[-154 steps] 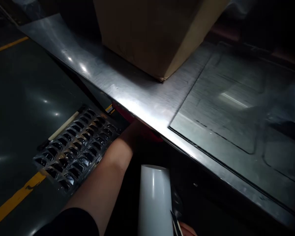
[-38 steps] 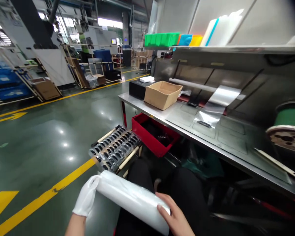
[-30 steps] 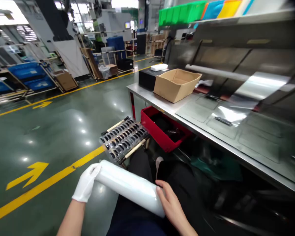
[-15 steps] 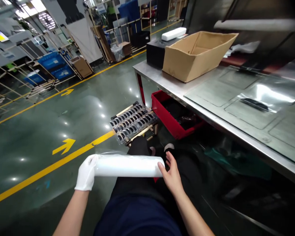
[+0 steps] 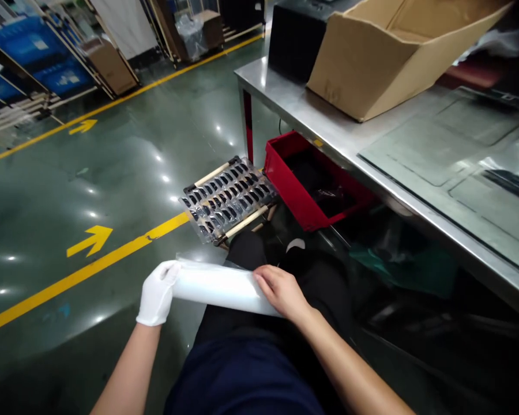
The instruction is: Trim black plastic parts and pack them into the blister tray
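A roll of clear plastic film [image 5: 225, 286], whitish and shiny, lies across my lap, its right end slightly lower. My left hand [image 5: 156, 293], in a white glove, grips the roll's left end, where a loose edge of film stands up. Bare, my right hand [image 5: 281, 291] is closed over the roll near its right end, fingers on the upper side. Past my knees is a low rack holding a plastic tray [image 5: 229, 199] with rows of small black parts.
A red bin [image 5: 296, 193] with dark contents sits under the metal table [image 5: 281, 112] at right. On the table stand a cardboard box [image 5: 367, 69] and a black box [image 5: 292, 43]. Blue crates [image 5: 30, 43] fill racks at far left. Yellow lines [image 5: 112, 259] mark the floor.
My right hand has moved left from the roll's end and closed over its top. The roll's right end has dipped. The view has tilted downward and closer to the tray and table.
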`<state>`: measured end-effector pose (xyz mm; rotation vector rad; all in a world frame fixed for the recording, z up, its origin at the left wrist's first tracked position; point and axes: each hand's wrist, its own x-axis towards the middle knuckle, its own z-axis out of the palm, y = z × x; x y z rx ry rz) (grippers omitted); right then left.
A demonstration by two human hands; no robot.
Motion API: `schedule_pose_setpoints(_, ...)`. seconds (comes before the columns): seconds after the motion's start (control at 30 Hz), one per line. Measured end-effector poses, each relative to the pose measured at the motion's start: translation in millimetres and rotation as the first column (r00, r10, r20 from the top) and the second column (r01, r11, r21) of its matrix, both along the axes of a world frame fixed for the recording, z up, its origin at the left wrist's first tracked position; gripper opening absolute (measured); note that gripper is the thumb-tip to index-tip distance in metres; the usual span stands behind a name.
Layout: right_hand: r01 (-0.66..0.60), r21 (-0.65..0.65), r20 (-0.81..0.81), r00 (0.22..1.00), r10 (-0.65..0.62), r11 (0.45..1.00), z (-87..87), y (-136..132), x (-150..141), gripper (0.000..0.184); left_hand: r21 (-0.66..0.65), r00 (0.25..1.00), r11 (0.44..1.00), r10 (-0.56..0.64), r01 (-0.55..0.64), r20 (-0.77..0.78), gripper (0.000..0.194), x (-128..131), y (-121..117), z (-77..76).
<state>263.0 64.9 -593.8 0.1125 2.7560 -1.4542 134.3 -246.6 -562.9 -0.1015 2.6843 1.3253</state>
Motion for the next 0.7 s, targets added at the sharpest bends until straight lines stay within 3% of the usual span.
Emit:
schedule_pose_setpoints(0.2, 0.159, -0.019, 0.096, 0.983, -0.157, 0.987, 7.4, 2, -21, 0.038, 0.162, 0.995, 0.983, -0.095, 0.087, 0.037, 0.039, -38, 9, -26.1)
schedule_pose_setpoints(0.37, 0.294, -0.117, 0.215, 0.94, -0.265, 0.949, 15.8, 4, -17, 0.041, 0.391, 0.958, 0.894, -0.273, 0.217, 0.092, 0.061, -71, 19, -43.3)
schedule_pose_setpoints(0.47, 0.391, -0.188, 0.255, 0.905, -0.34, 0.901, 30.0, 2, -8, 0.042, 0.477, 0.93, 0.839, -0.351, 0.262, 0.107, 0.07, -80, 24, -47.5)
schedule_pose_setpoints(0.6, 0.529, -0.326, 0.284, 0.845, -0.453, 0.783, 57.6, 2, 3, 0.036, 0.522, 0.891, 0.79, -0.439, 0.321, 0.116, 0.084, -85, 36, -48.9)
schedule_pose_setpoints(0.63, 0.539, -0.338, 0.277, 0.84, -0.466, 0.771, 64.5, 2, 5, 0.035, 0.525, 0.877, 0.78, -0.465, 0.339, 0.125, 0.087, -87, 40, -48.9)
schedule_pose_setpoints(0.7, 0.5, -0.303, 0.226, 0.865, -0.449, 0.811, 76.8, 2, 11, 0.031, 0.528, 0.843, 0.759, -0.519, 0.381, 0.139, 0.088, -92, 47, -48.3)
